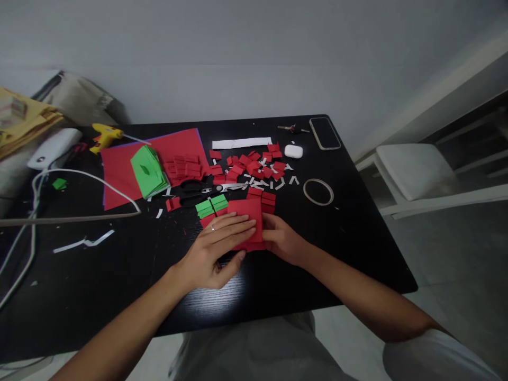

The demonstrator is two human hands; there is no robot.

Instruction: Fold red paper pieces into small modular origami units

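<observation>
My left hand (220,246) lies on a red paper piece (246,211), fingers stretched flat across it and thumb apart near its lower edge. A ring sits on one finger. At the right edge of that square-looking piece, my right hand (283,238) has its fingers curled in, gripping the edge; some fingertips are hidden. Just beyond the left fingers are small folded green paper pieces (212,205), and red folded pieces (269,200) lie beyond the right hand. Black-handled scissors (212,189) rest open behind them.
Red folded bits (254,166) and white scraps (293,180) lie scattered behind. A green paper stack (148,172) rests on red sheets (170,140). A yellow glue gun (106,136), white cable (95,177), tape ring (318,191), white case (293,151), keys (292,128) and phone (324,133) surround these.
</observation>
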